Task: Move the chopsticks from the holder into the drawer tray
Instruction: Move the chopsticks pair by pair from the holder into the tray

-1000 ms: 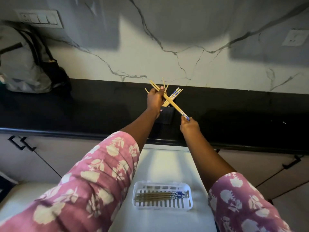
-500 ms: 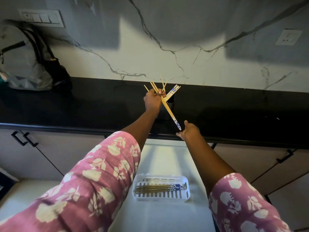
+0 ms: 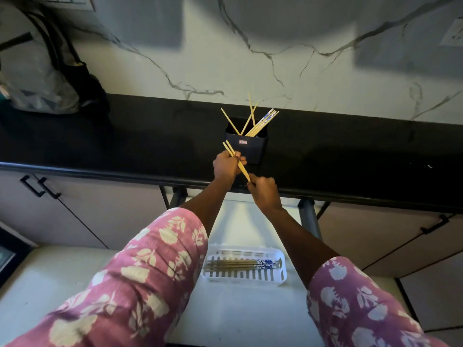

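A black holder (image 3: 250, 149) stands on the black counter with several wooden chopsticks (image 3: 258, 122) sticking out of it, some with blue-patterned tops. In front of the holder, my left hand (image 3: 225, 166) grips a pair of chopsticks (image 3: 234, 156) near their upper part. My right hand (image 3: 264, 190) grips the lower end of the same pair. Below, a white slotted tray (image 3: 281, 278) lies in the open drawer with several chopsticks (image 3: 240, 264) in it, side by side.
The black counter (image 3: 125, 144) runs across under a marble wall. A grey backpack (image 3: 37, 71) sits at its far left. Closed cabinet doors with black handles (image 3: 40, 187) flank the open white drawer (image 3: 238, 316).
Both hands have drawn back from the holder toward the counter's front edge, bringing the pair of chopsticks clear of it. My right hand has closed on the pair's lower end.
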A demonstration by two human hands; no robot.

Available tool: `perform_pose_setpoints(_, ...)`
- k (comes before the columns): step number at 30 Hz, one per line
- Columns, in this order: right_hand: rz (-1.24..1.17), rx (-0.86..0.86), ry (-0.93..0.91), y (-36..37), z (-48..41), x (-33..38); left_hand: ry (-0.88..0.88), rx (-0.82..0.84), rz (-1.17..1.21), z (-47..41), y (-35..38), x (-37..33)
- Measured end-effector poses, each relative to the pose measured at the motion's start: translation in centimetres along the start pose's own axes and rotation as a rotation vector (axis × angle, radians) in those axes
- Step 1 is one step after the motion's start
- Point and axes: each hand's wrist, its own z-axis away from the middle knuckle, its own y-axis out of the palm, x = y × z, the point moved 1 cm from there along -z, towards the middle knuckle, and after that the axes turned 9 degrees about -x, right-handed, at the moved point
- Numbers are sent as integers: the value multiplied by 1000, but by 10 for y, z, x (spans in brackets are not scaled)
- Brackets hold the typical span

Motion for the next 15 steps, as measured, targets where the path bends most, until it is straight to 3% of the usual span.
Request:
perform_pose_setpoints(7, 98, 135, -44, 41, 22, -15, -133, -100, -72, -15, -32, 36)
perform_pose_setpoints(11, 139, 229, -106, 65, 49, -39, 29, -162, -392, -41, -53, 41)
perform_pose_setpoints(15, 177, 393, -104, 88, 79, -57, 157, -37, -803, -67, -63, 43)
